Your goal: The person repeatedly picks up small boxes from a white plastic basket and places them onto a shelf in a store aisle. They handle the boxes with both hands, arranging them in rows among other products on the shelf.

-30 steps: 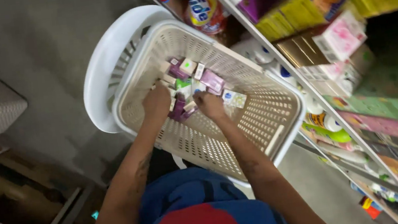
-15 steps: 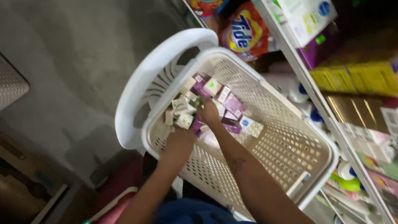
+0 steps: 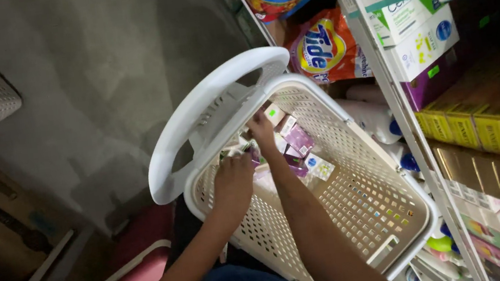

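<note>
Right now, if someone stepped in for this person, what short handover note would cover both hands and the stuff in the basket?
Left hand: inside the white perforated basket, resting on the small boxes; grip not clear.
Right hand: further in, fingers among the same boxes; grip not clear.
Things: the boxes are heaped at the basket's far end, by its white hoop handle; the near end shows bare mesh. Stocked shelves stand to the right.
Done: boxes lie in the basket.
Left: none is lifted clear yet.

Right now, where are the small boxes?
In the head view, the small boxes lie heaped at the far end of the white laundry basket, near its raised lid, with both hands among them, left of the shelves.
</note>
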